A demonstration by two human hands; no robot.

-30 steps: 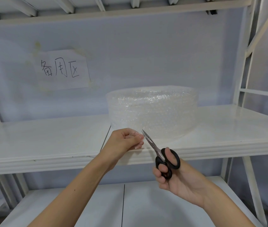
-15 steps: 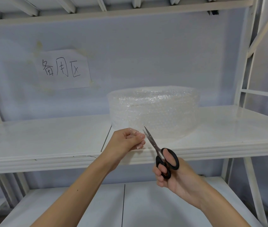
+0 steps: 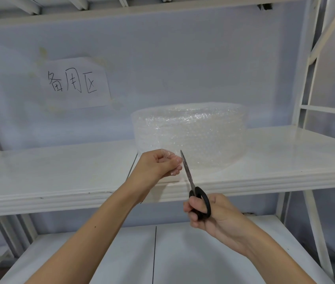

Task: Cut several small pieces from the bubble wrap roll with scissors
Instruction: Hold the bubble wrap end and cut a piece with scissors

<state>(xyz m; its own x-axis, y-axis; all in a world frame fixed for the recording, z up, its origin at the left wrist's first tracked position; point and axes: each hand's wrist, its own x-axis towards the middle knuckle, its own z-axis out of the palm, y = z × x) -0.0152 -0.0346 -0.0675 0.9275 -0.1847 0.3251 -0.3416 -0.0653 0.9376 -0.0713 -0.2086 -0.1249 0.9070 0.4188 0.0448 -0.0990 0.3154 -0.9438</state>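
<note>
The left hand was raised, fingers curled in a pinch — the right hand, lower, gripped with fingers curled.

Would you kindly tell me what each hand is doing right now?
Left hand: pinches the bubble wrap's loose end.
Right hand: grips the scissors.

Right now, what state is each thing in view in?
bubble wrap roll: lying flat on the shelf, loose end pulled forward.
scissors: blades closed, pointing up beside the loose end.
left hand: fingers pinch the loose end.
right hand: grips the scissors' handles.
paper sign: stuck on the wall.
</note>
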